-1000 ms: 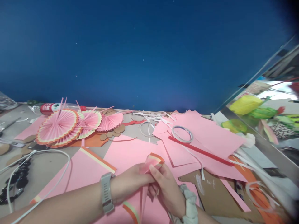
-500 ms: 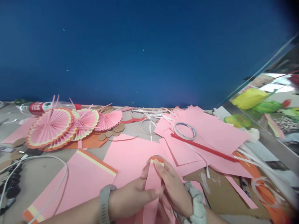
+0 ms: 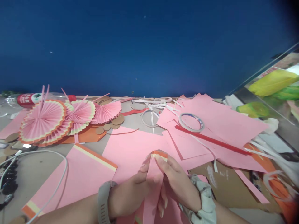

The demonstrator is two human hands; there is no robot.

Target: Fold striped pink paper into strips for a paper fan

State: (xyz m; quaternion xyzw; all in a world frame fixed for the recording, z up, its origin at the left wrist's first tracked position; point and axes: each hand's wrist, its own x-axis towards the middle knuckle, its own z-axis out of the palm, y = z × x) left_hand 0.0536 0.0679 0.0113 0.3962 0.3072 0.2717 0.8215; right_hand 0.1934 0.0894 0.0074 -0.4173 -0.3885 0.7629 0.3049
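A folded strip of pink paper (image 3: 152, 189), with an orange and cream band at its far end, is held between my two hands. My left hand (image 3: 130, 194), with a grey watch band on its wrist, grips the strip from the left side. My right hand (image 3: 178, 183), with a pale green scrunchie at the wrist, closes on the banded end, its thumb on top. Some of the left fingers are hidden behind the paper. Below my hands hangs more pink paper. To the left lies a flat pink sheet (image 3: 77, 177) with orange and cream edges.
Pleated paper fans (image 3: 42, 121) lie at the left, before a plastic bottle (image 3: 28, 100). Cardboard discs (image 3: 114, 122) sit beside them. At right are pink sheets (image 3: 224, 118), a tape roll (image 3: 191, 122), a red strip (image 3: 215, 141) and cardboard (image 3: 221, 189). A white cable (image 3: 65, 161) loops left.
My view has shifted slightly. The left thumb, earlier stretched across the strip, is now less distinct against it. Both hands still hold the folded paper.
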